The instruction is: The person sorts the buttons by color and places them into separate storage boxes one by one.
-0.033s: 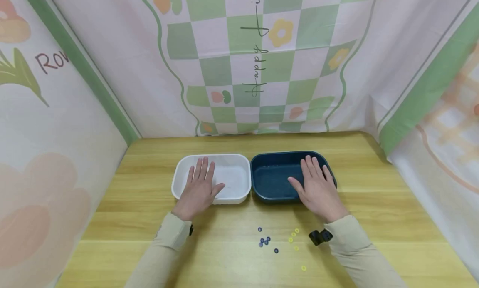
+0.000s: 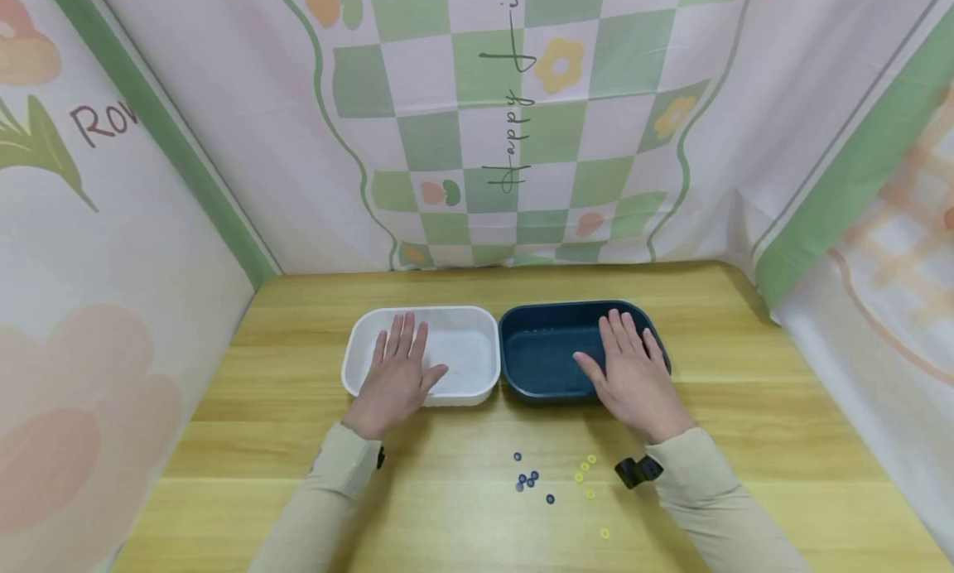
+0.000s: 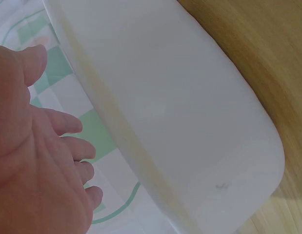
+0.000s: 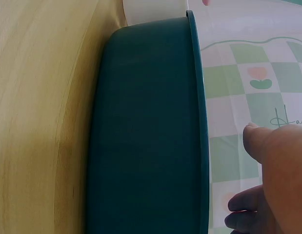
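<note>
My left hand (image 2: pixel 395 378) is held palm down with spread fingers over the white rectangular tub (image 2: pixel 468 353). In the left wrist view that hand (image 3: pixel 41 161) stands apart from the tub's outer wall (image 3: pixel 175 97), level with or above its rim. Over the right part of the dark teal tub (image 2: pixel 542 358) is my right hand (image 2: pixel 637 382), its fingers straight and thumb out to the side. From the right wrist, the hand (image 4: pixel 282 170) shows beyond the teal rim, holding nothing. Nearer me lie several small dark blue rings (image 2: pixel 522 479) and several small yellow rings (image 2: pixel 579 478).
Both tubs stand side by side, nearly touching, toward the back of the wooden table (image 2: pixel 283 407). A green-checked printed curtain (image 2: pixel 492 142) hangs behind the table, with more printed cloth on both sides. A black device (image 2: pixel 638 472) sits at the right wrist.
</note>
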Tool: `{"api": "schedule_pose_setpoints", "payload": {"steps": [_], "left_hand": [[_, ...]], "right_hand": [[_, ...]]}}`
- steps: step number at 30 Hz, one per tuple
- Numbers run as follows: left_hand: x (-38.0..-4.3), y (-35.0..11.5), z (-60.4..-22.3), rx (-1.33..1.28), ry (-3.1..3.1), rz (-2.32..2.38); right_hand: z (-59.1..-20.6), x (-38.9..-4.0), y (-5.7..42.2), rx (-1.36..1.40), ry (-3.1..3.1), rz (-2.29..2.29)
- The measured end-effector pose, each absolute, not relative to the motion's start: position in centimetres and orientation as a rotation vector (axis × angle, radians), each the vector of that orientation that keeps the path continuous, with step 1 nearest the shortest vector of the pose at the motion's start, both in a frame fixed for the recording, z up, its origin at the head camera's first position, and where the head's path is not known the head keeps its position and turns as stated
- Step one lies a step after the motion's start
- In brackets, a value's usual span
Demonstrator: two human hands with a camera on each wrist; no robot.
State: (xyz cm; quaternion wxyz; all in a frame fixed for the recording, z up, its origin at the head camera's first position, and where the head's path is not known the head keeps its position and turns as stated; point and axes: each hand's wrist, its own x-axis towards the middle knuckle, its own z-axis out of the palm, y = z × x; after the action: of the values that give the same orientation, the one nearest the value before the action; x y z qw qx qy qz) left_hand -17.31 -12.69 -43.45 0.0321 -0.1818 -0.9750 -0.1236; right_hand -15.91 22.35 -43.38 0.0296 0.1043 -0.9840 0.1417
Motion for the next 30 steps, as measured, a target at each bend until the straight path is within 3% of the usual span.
{"api": "schedule_pose_setpoints", "payload": {"steps": [12,19,30], "left_hand": [[-17.5,-12.7,-42.6,-0.545,-3.018,-0.36],[-18.3,-14.8,-41.4,-0.425,-2.968,-0.587],[-18.7,-21.6,-44.6,-0.043,-2.98,-1.263]], "right_hand": [[-42.7,-16.4,22.9,0.329,-3.009,0.443],[-41.3,-16.4,22.1,0.364,-2.905,0.495],[-42.5,-11.7,17.9,0.571,-2.707,0.612]]}}
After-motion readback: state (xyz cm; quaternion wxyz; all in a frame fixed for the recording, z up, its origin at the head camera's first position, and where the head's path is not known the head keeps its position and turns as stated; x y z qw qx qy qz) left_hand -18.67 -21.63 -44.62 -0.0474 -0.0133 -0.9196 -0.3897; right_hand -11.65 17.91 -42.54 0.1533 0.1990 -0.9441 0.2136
